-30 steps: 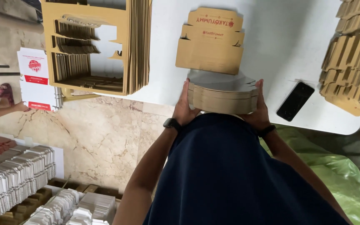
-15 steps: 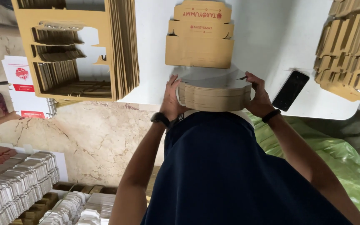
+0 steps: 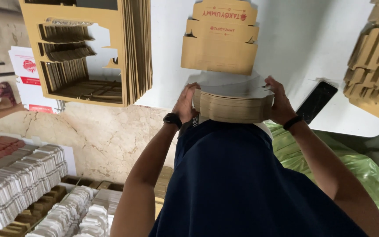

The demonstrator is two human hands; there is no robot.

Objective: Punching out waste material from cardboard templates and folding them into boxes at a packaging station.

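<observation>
Nearest, low in the head view, the person's dark navy shirt [image 3: 242, 184] fills the middle, with both bare forearms reaching forward from it. Beside it on the floor stand rows of flattened white and brown cartons [image 3: 18, 184] to the left and a green plastic sack [image 3: 352, 166] to the right.

Just past the shirt, at the near edge of the white table [image 3: 308, 44], sits a thick stack of flat brown die-cut cardboard blanks [image 3: 233, 107], white face up. The left hand [image 3: 185, 103], a black watch on its wrist, presses its palm and curled fingers against the stack's left end; the right hand [image 3: 279, 101], a dark band on its wrist, clasps the right end. Both hands grasp the stack between them, equally near it, one at each end. The stack lies flat, its long axis running left to right along the table edge, directly ahead of the body.

Just beyond the stack lies a single brown printed carton blank [image 3: 220, 39], unfolded, its flaps pointing away. A black phone [image 3: 316, 102] lies near the right hand, tilted. Further left, a tall pile of brown cut-out sheets [image 3: 93, 52] overhangs the table edge; at far right, another heap of brown blanks [image 3: 376, 66]
</observation>
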